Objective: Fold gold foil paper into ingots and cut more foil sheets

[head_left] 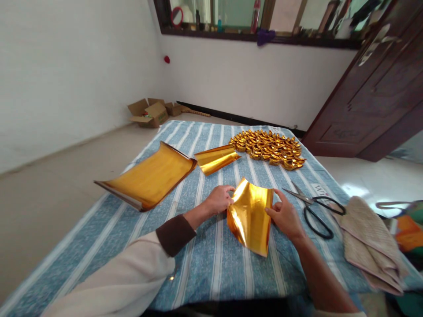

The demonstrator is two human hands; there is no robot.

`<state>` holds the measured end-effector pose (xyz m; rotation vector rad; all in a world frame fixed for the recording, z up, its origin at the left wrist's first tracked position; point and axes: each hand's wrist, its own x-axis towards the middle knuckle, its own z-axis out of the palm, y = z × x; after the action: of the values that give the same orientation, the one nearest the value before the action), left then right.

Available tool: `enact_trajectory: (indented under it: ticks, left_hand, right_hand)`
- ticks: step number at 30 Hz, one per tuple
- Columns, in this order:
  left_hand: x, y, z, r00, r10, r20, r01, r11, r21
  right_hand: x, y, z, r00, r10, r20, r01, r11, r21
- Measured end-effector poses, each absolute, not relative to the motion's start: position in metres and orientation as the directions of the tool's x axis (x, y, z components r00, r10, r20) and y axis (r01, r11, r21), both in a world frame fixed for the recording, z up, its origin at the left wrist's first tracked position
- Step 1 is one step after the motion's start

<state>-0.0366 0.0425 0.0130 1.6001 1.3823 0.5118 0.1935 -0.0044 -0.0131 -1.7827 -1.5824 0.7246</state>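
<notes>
In the head view, I see a person's left grip (pixel 218 199) pinched on the near-left edge of a shiny gold sheet (pixel 251 215), and the right grip (pixel 286 216) clamped, thumb and finger, on its opposite edge. The sheet is creased and bowed between the two, over a counter (pixel 201 251) spread with blue striped cloth; whether its lower corner touches the cloth I cannot tell.

Beyond the left grip and farther left lies a broad gold stack (pixel 155 174), its ends curling up. Straight ahead of the left grip is a smaller curled gold piece (pixel 218 159) (it catches the light nicely). Farther ahead, beyond the right grip, sits a cluster of folded gold shapes (pixel 269 147), packed in close rows.

Just right of the right grip, black-handled scissors (pixel 309 200) lie with their blades parted, tips towards it. Farther right, past the handles, rests a beige towel (pixel 370 242), loosely folded.
</notes>
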Motion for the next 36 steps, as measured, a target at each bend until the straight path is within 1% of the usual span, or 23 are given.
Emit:
enact_trajectory:
  ticks: [2,3,5,6,8,10,12,14,16,17,19,21,23,24,26,28,30,31,34,36]
  left_hand:
    - [-0.044,0.036,0.011,0.297,0.927,-0.229,0.541,0.034,0.840]
    - [-0.048,0.032,0.010,0.304,0.928,-0.215,0.541,0.017,0.841]
    - [-0.055,0.023,0.006,0.316,0.931,-0.181,0.528,-0.014,0.849]
    - [-0.058,0.018,0.004,0.319,0.932,-0.174,0.517,-0.017,0.856]
    - [-0.063,0.009,0.001,0.306,0.936,-0.172,0.486,0.002,0.874]
    - [-0.064,0.002,0.000,0.276,0.944,-0.181,0.435,0.045,0.899]
    - [-0.063,-0.003,0.000,0.236,0.952,-0.197,0.372,0.099,0.923]
    - [-0.060,-0.004,0.001,0.193,0.957,-0.215,0.313,0.148,0.938]
    - [-0.057,-0.001,0.002,0.164,0.960,-0.228,0.289,0.174,0.941]
    - [-0.056,0.001,0.002,0.162,0.960,-0.229,0.305,0.172,0.937]
    - [-0.056,0.006,0.003,0.182,0.963,-0.197,0.411,0.108,0.905]
    - [-0.059,0.009,0.004,0.228,0.969,-0.091,0.584,-0.061,0.809]
    - [-0.065,0.010,0.004,0.312,0.947,0.077,0.716,-0.288,0.636]
    - [-0.069,0.010,0.003,0.379,0.912,0.155,0.739,-0.400,0.542]
    - [-0.077,0.009,0.004,0.552,0.796,0.250,0.696,-0.604,0.388]
    - [-0.083,0.007,0.005,0.712,0.655,0.253,0.583,-0.752,0.307]
    - [-0.086,0.006,0.009,0.804,0.559,0.203,0.496,-0.818,0.290]
    - [-0.087,0.006,0.011,0.824,0.540,0.169,0.479,-0.825,0.299]
    - [-0.088,0.008,0.018,0.839,0.540,0.068,0.477,-0.789,0.387]
    - [-0.088,0.011,0.021,0.837,0.546,0.035,0.467,-0.747,0.474]
  right_hand:
    - [0.198,-0.009,-0.018,0.040,0.975,0.221,0.806,0.099,-0.584]
    - [0.200,-0.012,-0.020,-0.046,0.948,0.316,0.845,0.206,-0.493]
    - [0.204,-0.019,-0.024,-0.263,0.851,0.454,0.844,0.432,-0.319]
    - [0.206,-0.023,-0.025,-0.362,0.792,0.493,0.814,0.526,-0.246]
    - [0.209,-0.030,-0.027,-0.498,0.694,0.520,0.750,0.645,-0.142]
    - [0.210,-0.035,-0.027,-0.579,0.637,0.509,0.699,0.709,-0.092]
    - [0.209,-0.037,-0.025,-0.623,0.606,0.495,0.660,0.746,-0.083]
    - [0.206,-0.035,-0.023,-0.637,0.586,0.500,0.633,0.769,-0.095]
    - [0.203,-0.029,-0.020,-0.637,0.575,0.513,0.614,0.781,-0.114]
    - [0.201,-0.025,-0.018,-0.633,0.572,0.521,0.605,0.786,-0.127]
    - [0.200,-0.017,-0.015,-0.634,0.572,0.520,0.585,0.795,-0.161]
    - [0.201,-0.011,-0.012,-0.642,0.576,0.506,0.560,0.803,-0.203]
    - [0.203,-0.009,-0.011,-0.648,0.580,0.494,0.533,0.809,-0.249]
    - [0.204,-0.009,-0.011,-0.646,0.584,0.492,0.524,0.807,-0.270]
    - [0.208,-0.010,-0.013,-0.627,0.604,0.491,0.518,0.795,-0.316]
    - [0.210,-0.011,-0.016,-0.604,0.632,0.486,0.517,0.774,-0.364]
    - [0.211,-0.011,-0.017,-0.585,0.657,0.476,0.508,0.754,-0.416]
    - [0.211,-0.011,-0.017,-0.576,0.671,0.467,0.501,0.741,-0.448]
    - [0.210,-0.006,-0.011,-0.544,0.743,0.390,0.464,0.653,-0.599]
    - [0.208,-0.001,-0.005,-0.509,0.820,0.262,0.440,0.510,-0.740]
